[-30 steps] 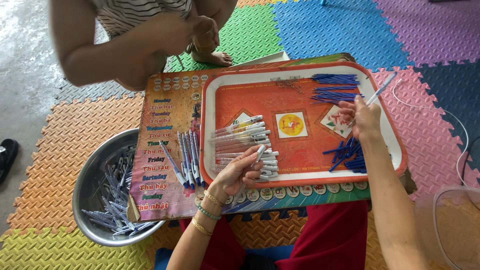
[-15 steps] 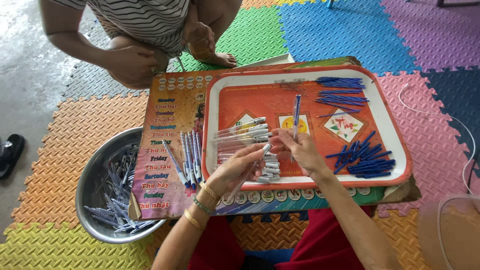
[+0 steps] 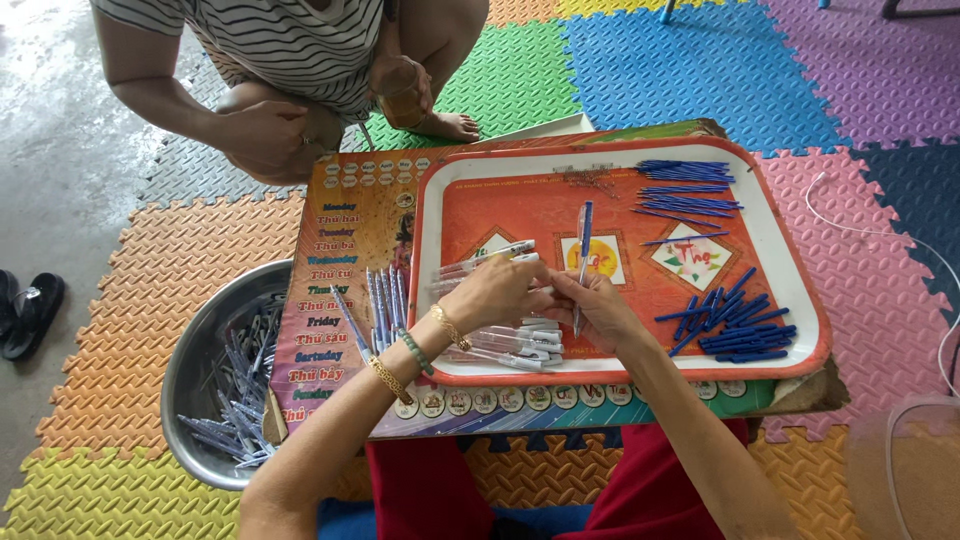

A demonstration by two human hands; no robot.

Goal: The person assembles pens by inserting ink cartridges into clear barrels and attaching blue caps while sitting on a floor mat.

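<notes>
A slim pen [image 3: 583, 262] with a blue cap end stands nearly upright over the orange tray [image 3: 780, 240] — pinched at its lower part. Beneath it lies a heap of clear pen barrels [image 3: 510, 340] — on their sides, roughly parallel, at the tray's near-left edge.

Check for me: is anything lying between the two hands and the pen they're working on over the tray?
Nothing visible does. The right hand already pinches the blue pen upright over the orange tray, and the left hand meets it beside the clear pen barrels. The loose blue refills lie off to the right.
</notes>
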